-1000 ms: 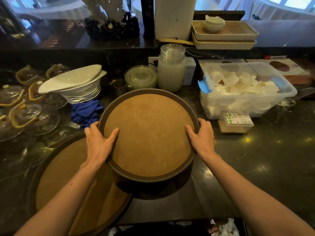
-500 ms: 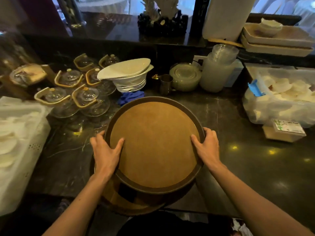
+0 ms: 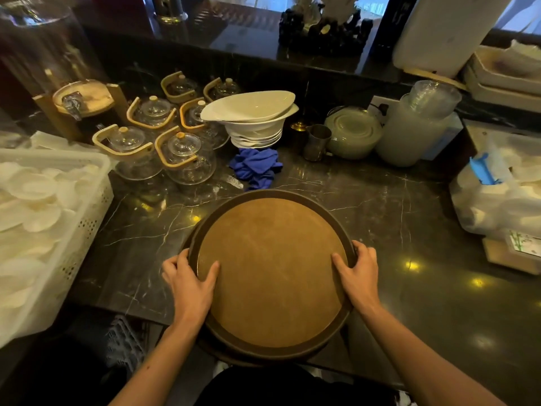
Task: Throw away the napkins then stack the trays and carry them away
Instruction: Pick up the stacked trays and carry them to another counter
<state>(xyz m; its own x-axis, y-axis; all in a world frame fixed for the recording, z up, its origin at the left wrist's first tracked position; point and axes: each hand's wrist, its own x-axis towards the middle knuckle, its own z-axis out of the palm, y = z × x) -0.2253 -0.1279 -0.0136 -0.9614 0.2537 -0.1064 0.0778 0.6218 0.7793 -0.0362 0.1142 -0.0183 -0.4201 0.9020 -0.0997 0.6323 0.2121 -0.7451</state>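
Both hands grip the round brown tray: the left hand clasps its left rim, thumb lying on the cork-coloured inner surface and fingers curled over the outside edge, while the right hand clamps the right rim in the same way. The tray sits between them at the near edge of the dark marble counter, lying flat, face up; being circular, it has no long axis. A sliver of a second tray shows just beneath its near-left rim, so the two are stacked. Half a second ago the lower tray stuck out more widely under the upper one; now they are almost aligned. A blue cloth lies just beyond the far rim, near stacked white dishes.
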